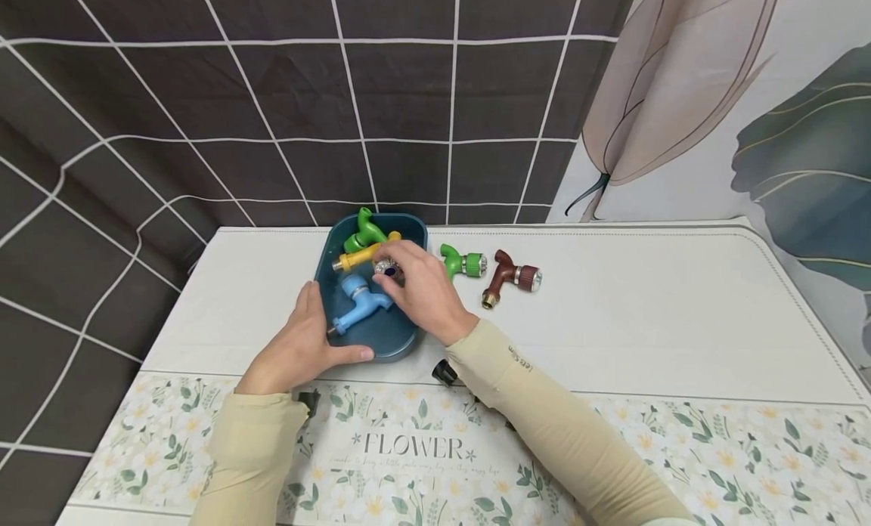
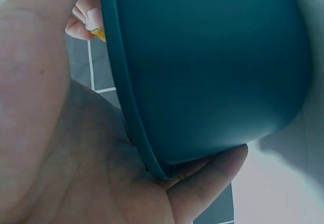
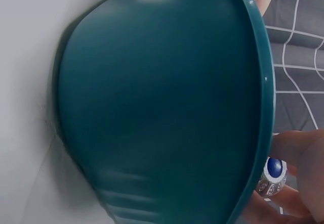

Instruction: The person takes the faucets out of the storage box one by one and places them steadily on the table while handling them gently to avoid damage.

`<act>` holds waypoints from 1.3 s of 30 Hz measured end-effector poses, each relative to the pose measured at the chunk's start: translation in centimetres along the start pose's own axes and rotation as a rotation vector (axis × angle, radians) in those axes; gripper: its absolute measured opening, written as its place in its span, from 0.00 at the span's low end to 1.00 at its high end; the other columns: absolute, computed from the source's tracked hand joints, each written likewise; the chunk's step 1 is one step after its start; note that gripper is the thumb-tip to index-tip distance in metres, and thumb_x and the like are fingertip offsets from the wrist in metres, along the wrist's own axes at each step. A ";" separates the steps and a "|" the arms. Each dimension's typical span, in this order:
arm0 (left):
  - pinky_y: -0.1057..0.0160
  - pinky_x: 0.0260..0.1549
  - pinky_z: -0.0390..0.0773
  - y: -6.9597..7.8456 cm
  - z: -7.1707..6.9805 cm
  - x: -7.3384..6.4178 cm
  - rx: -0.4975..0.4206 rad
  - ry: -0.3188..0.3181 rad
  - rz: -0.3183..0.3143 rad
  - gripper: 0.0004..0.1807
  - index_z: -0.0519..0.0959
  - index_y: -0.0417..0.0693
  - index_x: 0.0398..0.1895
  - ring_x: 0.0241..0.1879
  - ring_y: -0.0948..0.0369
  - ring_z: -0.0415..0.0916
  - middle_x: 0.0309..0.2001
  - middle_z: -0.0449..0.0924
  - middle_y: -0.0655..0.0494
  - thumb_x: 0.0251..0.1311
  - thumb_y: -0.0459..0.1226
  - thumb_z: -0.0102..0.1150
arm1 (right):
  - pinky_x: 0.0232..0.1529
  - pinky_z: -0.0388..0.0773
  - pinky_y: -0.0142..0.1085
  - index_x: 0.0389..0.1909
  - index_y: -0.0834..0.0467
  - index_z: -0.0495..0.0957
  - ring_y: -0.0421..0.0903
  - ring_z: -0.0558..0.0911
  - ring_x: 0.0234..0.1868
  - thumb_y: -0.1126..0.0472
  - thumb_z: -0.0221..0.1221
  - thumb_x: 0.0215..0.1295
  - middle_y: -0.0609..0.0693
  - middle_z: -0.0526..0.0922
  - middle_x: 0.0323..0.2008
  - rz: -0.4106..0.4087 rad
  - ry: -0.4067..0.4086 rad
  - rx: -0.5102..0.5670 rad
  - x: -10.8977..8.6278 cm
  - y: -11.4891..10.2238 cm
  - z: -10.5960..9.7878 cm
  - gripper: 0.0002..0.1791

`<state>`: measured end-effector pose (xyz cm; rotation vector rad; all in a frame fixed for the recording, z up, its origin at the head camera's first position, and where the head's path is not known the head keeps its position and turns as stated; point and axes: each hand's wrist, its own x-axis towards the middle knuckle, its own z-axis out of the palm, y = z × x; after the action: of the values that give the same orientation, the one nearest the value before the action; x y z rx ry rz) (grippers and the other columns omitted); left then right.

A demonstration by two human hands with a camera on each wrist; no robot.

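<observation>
A dark teal plastic basin holds several water taps. My left hand rests on its near left corner, thumb along the front and fingers straight along the left side. My right hand reaches over the basin's right rim and pinches the silver, blue-capped knob of a yellow tap. A green tap lies behind it at the basin's far end. In front of it lies a light blue tap, close to my right fingertips. My right hand hides part of the yellow tap.
Right of the basin, another green tap and a dark red tap lie on the white tabletop. A black piece shows beside my right sleeve, another black piece beside my left. A dark tiled-pattern cloth rises behind the table.
</observation>
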<state>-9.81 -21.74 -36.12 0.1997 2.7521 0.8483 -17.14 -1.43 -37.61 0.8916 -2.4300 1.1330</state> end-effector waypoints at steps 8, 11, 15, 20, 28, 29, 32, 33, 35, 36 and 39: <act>0.38 0.67 0.59 0.0 -0.1 0.1 0.002 -0.006 -0.009 0.75 0.25 0.25 0.75 0.74 0.36 0.46 0.76 0.33 0.28 0.52 0.58 0.73 | 0.42 0.80 0.33 0.47 0.57 0.83 0.45 0.81 0.41 0.62 0.67 0.66 0.55 0.78 0.51 0.012 0.012 -0.019 -0.3 0.2 -0.5 0.11; 0.38 0.67 0.60 0.0 -0.1 0.1 0.003 -0.003 -0.011 0.75 0.26 0.26 0.75 0.73 0.37 0.49 0.75 0.36 0.28 0.52 0.59 0.73 | 0.42 0.80 0.32 0.47 0.57 0.82 0.46 0.81 0.41 0.62 0.67 0.66 0.55 0.77 0.51 0.006 0.024 -0.005 -0.4 0.3 -0.6 0.11; 0.38 0.67 0.60 0.0 -0.1 0.1 0.004 -0.009 -0.018 0.76 0.26 0.26 0.75 0.73 0.37 0.48 0.76 0.34 0.29 0.52 0.59 0.73 | 0.42 0.80 0.32 0.49 0.58 0.82 0.46 0.82 0.40 0.62 0.66 0.66 0.56 0.76 0.52 0.011 0.037 0.008 -0.6 0.5 -0.7 0.12; 0.37 0.67 0.59 0.0 -0.1 0.1 0.008 -0.018 -0.029 0.76 0.25 0.27 0.75 0.74 0.35 0.45 0.76 0.31 0.29 0.52 0.60 0.72 | 0.43 0.80 0.32 0.50 0.58 0.82 0.46 0.83 0.40 0.62 0.66 0.66 0.56 0.75 0.52 0.031 0.049 0.004 -0.8 0.6 -1.0 0.12; 0.38 0.64 0.64 0.0 0.1 0.1 0.003 0.004 -0.010 0.75 0.28 0.27 0.76 0.69 0.39 0.54 0.73 0.42 0.30 0.51 0.59 0.73 | 0.42 0.80 0.31 0.49 0.57 0.82 0.43 0.82 0.39 0.63 0.67 0.65 0.55 0.75 0.51 0.018 0.050 -0.001 -1.1 0.8 -1.4 0.12; 0.38 0.64 0.64 0.0 0.1 0.1 0.003 0.007 -0.007 0.75 0.28 0.26 0.76 0.69 0.39 0.55 0.72 0.43 0.30 0.51 0.59 0.74 | 0.42 0.80 0.31 0.49 0.58 0.82 0.43 0.81 0.39 0.64 0.67 0.65 0.55 0.75 0.51 0.015 0.052 0.001 -1.1 0.8 -1.4 0.12; 0.39 0.64 0.64 0.0 0.1 0.0 0.003 0.007 -0.011 0.75 0.28 0.26 0.76 0.70 0.39 0.54 0.73 0.42 0.30 0.51 0.59 0.74 | 0.42 0.79 0.32 0.49 0.58 0.81 0.44 0.80 0.39 0.64 0.66 0.65 0.55 0.75 0.51 0.011 0.055 0.003 -1.3 0.8 -1.7 0.12; 0.38 0.64 0.64 0.0 0.1 0.0 0.003 0.005 -0.015 0.75 0.28 0.26 0.76 0.70 0.39 0.53 0.73 0.41 0.30 0.51 0.60 0.74 | 0.42 0.79 0.32 0.49 0.58 0.81 0.44 0.80 0.39 0.64 0.66 0.65 0.55 0.75 0.51 0.008 0.057 0.000 -1.3 0.8 -1.8 0.12; 0.38 0.65 0.63 0.0 0.1 0.0 0.004 0.001 -0.021 0.76 0.27 0.26 0.75 0.71 0.38 0.51 0.74 0.39 0.29 0.51 0.60 0.73 | 0.41 0.79 0.33 0.50 0.58 0.81 0.45 0.79 0.38 0.64 0.66 0.65 0.56 0.75 0.51 0.003 0.062 -0.007 -1.3 0.8 -2.0 0.13; 0.38 0.65 0.63 0.0 0.1 0.0 0.004 0.001 -0.023 0.76 0.27 0.27 0.75 0.72 0.38 0.50 0.75 0.38 0.29 0.51 0.60 0.73 | 0.40 0.79 0.33 0.50 0.58 0.81 0.45 0.79 0.38 0.64 0.66 0.65 0.56 0.75 0.51 0.002 0.063 -0.012 -1.4 0.8 -2.1 0.13; 0.38 0.66 0.62 0.1 0.1 0.0 0.004 -0.002 -0.028 0.76 0.26 0.27 0.75 0.73 0.37 0.49 0.75 0.37 0.29 0.50 0.60 0.73 | 0.38 0.78 0.33 0.50 0.58 0.81 0.45 0.78 0.37 0.64 0.66 0.65 0.55 0.75 0.51 0.000 0.067 -0.028 -1.5 0.9 -2.3 0.13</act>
<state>-9.82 -21.65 -36.13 0.1624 2.7481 0.8349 -16.60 1.38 -37.45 0.8317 -2.3860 1.1083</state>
